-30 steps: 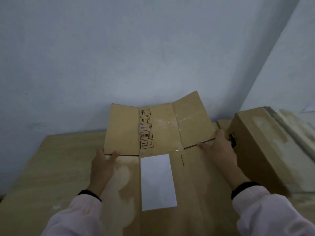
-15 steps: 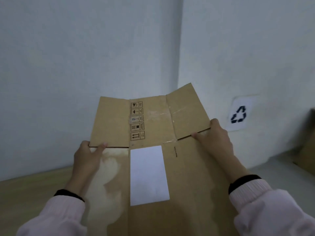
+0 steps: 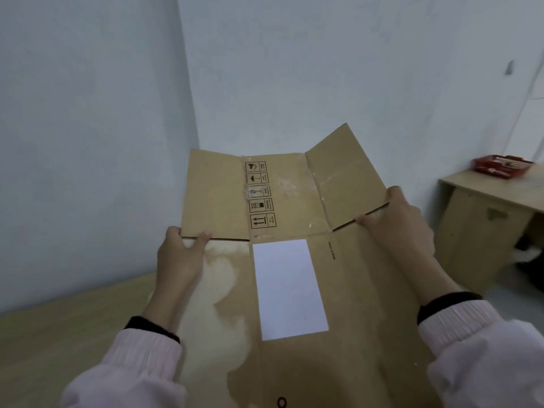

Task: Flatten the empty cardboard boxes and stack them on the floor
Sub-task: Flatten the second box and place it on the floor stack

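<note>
- Pale walls meet in a corner at upper centre; desk [image 3: 497, 192] at right
- Left hand [image 3: 179, 257] and right hand [image 3: 397, 228] each grip the flattened box [image 3: 294, 260] by its side edges
- Flattening looks done; next, lower it flat onto the floor stack

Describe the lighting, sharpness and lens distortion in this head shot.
Head view: dim, bluish, even light with no hard shadows or glare; the flattened cardboard box and both hands, left hand and right hand, are fairly sharp; the red tray at the right edge is soft; the wall corner bows from wide-angle distortion.
</note>
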